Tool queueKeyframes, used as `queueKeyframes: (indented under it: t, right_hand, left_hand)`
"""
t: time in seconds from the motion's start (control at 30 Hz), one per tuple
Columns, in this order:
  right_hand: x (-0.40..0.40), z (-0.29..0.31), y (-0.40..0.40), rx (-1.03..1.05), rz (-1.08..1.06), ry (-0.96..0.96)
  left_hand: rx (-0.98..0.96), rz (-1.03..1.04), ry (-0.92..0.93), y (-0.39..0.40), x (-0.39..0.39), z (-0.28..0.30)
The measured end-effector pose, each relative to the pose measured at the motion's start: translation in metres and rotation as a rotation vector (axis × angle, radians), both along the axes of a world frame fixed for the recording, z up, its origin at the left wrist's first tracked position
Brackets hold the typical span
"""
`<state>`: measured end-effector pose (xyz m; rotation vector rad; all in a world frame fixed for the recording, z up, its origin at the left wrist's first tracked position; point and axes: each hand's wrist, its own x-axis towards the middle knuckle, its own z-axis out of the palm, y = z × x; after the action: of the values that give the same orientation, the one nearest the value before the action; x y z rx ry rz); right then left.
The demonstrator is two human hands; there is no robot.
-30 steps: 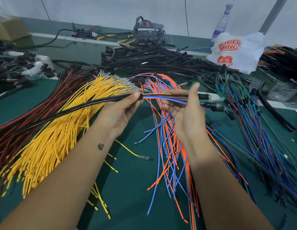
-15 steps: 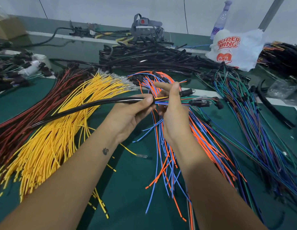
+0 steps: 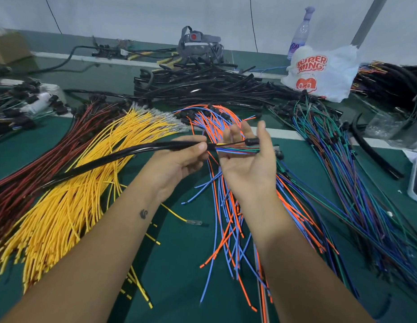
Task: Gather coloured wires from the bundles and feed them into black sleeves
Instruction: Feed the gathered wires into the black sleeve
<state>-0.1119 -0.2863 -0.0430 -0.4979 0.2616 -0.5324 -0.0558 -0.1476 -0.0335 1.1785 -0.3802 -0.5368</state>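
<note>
Black sleeve (image 3: 123, 157) in left hand (image 3: 179, 163); coloured wires (image 3: 235, 150) across right palm (image 3: 247, 164)

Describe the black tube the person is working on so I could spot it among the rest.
Find the yellow wires at left. One long black sleeve lies across them, its end pinched in the left hand. Unlike the piled sleeves behind, coloured wires stick out of it.

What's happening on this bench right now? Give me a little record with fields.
left hand: pinches the black sleeve near its end
right hand: palm up, fingers straight, coloured wires lying across it
wires: emerge from the sleeve's end
yellow bundle: on the table, under the sleeve
orange and blue bundle: below the hands
</note>
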Motion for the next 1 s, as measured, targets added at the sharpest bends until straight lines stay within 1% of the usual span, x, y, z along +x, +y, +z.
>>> queueKeyframes:
  t: [0.07,0.1,0.13,0.17,0.2,0.23,0.27,0.3,0.37,0.4,0.43,0.47,0.5,0.53,0.57,0.6,0.63,0.67,0.7,0.77,0.83,0.9,1.0]
  right_hand:
    - [-0.005,0.005,-0.003,0.088,-0.005,-0.074]
    - [-0.008,0.007,-0.007,0.139,-0.012,-0.121]
    - [-0.008,0.009,-0.011,0.183,-0.021,-0.147]
    - [-0.01,0.011,-0.012,0.2,-0.027,-0.153]
    - [-0.012,0.013,-0.012,0.216,-0.024,-0.145]
    - [-0.011,0.012,-0.012,0.217,-0.013,-0.14]
    - [-0.01,0.013,-0.012,0.197,-0.006,-0.125]
    - [-0.009,0.013,-0.01,0.167,0.005,-0.11]
    - [-0.005,0.012,-0.009,0.099,0.049,-0.076]
    - [-0.005,0.012,-0.007,0.053,0.088,-0.069]
    - [-0.005,0.011,-0.005,-0.004,0.125,-0.067]
    - [-0.005,0.012,-0.003,-0.057,0.154,-0.058]
    - [-0.007,0.011,-0.003,-0.106,0.179,-0.056]
    - [-0.005,0.013,-0.003,-0.146,0.203,-0.047]
    - [-0.003,0.015,-0.003,-0.18,0.217,-0.037]
    - [-0.002,0.019,-0.004,-0.209,0.23,-0.003]
    - [0.0,0.022,-0.005,-0.229,0.232,0.053]
    - [0.0,0.023,-0.005,-0.223,0.248,0.078]
    - [-0.002,0.023,-0.005,-0.165,0.278,0.055]
    - [-0.008,0.018,-0.005,0.012,0.29,-0.051]
    - [-0.014,0.01,-0.006,0.092,0.244,-0.105]
    - [-0.01,0.007,-0.007,0.086,0.216,-0.098]
    - [-0.008,0.007,-0.006,0.007,0.197,-0.042]
  left_hand:
    - [0.082,-0.008,0.023,0.002,0.001,0.002]
    - [0.198,-0.03,-0.01,0.003,0.0,0.005]
    - [0.37,-0.076,-0.091,0.004,-0.002,0.007]
    - [0.556,-0.141,-0.217,0.005,-0.006,0.008]
    - [0.708,-0.193,-0.383,0.004,-0.01,0.008]
    - [0.782,-0.216,-0.573,0.002,-0.016,0.007]
    - [0.754,-0.2,-0.762,-0.001,-0.023,0.006]
    - [0.655,-0.127,-0.921,-0.004,-0.03,0.006]
    - [0.413,0.14,-1.169,-0.007,-0.037,0.01]
    - [0.358,0.283,-1.279,-0.007,-0.035,0.013]
    - [0.384,0.347,-1.366,-0.005,-0.031,0.014]
    - [0.494,0.339,-1.416,-0.004,-0.025,0.014]
    - [0.671,0.264,-1.418,0.0,-0.018,0.011]
    - [0.877,0.172,-1.382,0.004,-0.011,0.007]
    - [1.05,0.127,-1.335,0.007,-0.005,0.003]
    - [1.162,0.111,-1.298,0.01,-0.001,-0.001]
    - [1.204,0.129,-1.277,0.012,0.003,-0.003]
    - [1.194,0.162,-1.272,0.013,0.005,-0.005]
    - [1.172,0.189,-1.289,0.013,0.006,-0.007]
    - [1.133,0.212,-1.336,0.011,0.007,-0.008]
    - [1.128,0.192,-1.352,0.01,0.005,-0.007]
    - [1.134,0.182,-1.342,0.01,0.005,-0.007]
    - [1.126,0.194,-1.341,0.012,0.005,-0.008]
